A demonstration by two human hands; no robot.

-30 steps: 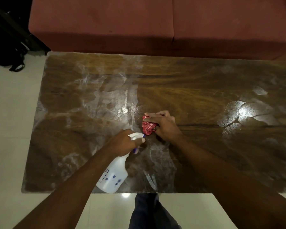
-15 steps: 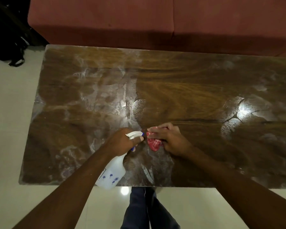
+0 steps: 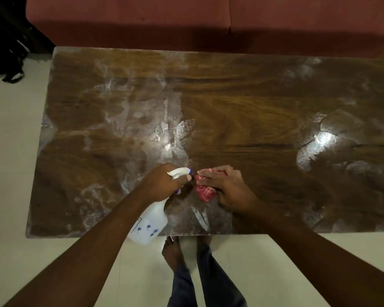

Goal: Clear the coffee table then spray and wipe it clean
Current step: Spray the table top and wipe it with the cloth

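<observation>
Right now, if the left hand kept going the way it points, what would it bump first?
Most likely the fingertips of the right hand, on the cloth: the left hand, holding the bottle, points at them from close by. Depth is unclear.

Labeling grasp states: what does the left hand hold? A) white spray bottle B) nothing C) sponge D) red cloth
A: the left hand grips the white spray bottle by its neck, while the red cloth is in the right hand on the coffee table.
</observation>
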